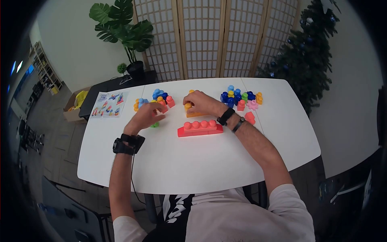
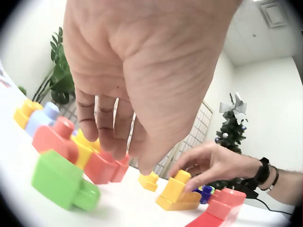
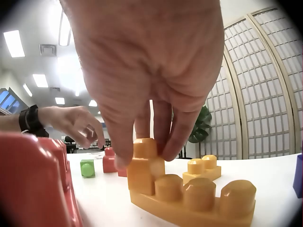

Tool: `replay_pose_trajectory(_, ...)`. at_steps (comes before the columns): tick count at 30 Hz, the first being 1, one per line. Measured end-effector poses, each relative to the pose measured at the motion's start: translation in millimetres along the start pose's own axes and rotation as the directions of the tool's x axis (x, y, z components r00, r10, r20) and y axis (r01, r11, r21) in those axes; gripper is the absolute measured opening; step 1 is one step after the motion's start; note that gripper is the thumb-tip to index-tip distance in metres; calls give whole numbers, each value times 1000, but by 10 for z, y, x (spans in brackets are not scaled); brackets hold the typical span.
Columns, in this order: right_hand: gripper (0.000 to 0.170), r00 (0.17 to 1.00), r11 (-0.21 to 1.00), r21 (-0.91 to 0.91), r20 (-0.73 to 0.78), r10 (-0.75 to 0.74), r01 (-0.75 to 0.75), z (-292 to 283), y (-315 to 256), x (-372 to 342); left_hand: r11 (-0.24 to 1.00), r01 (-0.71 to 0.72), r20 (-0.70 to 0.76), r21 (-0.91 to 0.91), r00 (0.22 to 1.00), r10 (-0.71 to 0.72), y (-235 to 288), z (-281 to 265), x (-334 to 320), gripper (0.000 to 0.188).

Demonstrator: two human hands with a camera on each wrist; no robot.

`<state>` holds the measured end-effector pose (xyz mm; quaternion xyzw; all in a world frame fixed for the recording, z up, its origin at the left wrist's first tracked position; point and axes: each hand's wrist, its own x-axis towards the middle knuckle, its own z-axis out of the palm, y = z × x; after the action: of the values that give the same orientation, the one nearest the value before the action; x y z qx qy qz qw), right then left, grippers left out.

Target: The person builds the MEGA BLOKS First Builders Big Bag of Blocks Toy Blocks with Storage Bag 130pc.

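Right hand (image 1: 205, 105): its fingers are pinching the small yellow block (image 3: 142, 176) from above, with the thumb on one side and fingers opposite.
Small yellow block: is standing upright at the left end of the long yellow base (image 3: 190, 210), straight below those fingers; whether it is fully seated, I cannot tell.
Base's long axis: is running left to right across the desk (image 1: 193, 169), roughly parallel to the red strip (image 1: 200, 130) lying nearer the person.
Bare studs: three are lining up to the block's right.
Left hand (image 1: 144, 117): is hovering with loose fingers, apparently grasping nothing, above the red blocks (image 2: 101, 169) and near the green block (image 2: 54, 179).
Nearer hand: the right is clearly serving the base; the left is hanging well apart from it.
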<state>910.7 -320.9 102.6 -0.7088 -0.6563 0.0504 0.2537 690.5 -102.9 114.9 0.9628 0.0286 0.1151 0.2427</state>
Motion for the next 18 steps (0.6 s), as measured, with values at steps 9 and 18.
replay_pose_trajectory(9, 32, 1000, 990, 138, -7, 23, -22, -32, 75, -43, 989, 1, 150, -147, 989, 22, 137, 801, 654, 50)
replay_pose_trajectory(18, 26, 914, 914, -178, -257, 314, -364, -985, 245, -1099, 993, 41, 133, -109, 991, -26, 14, 748, 624, 48)
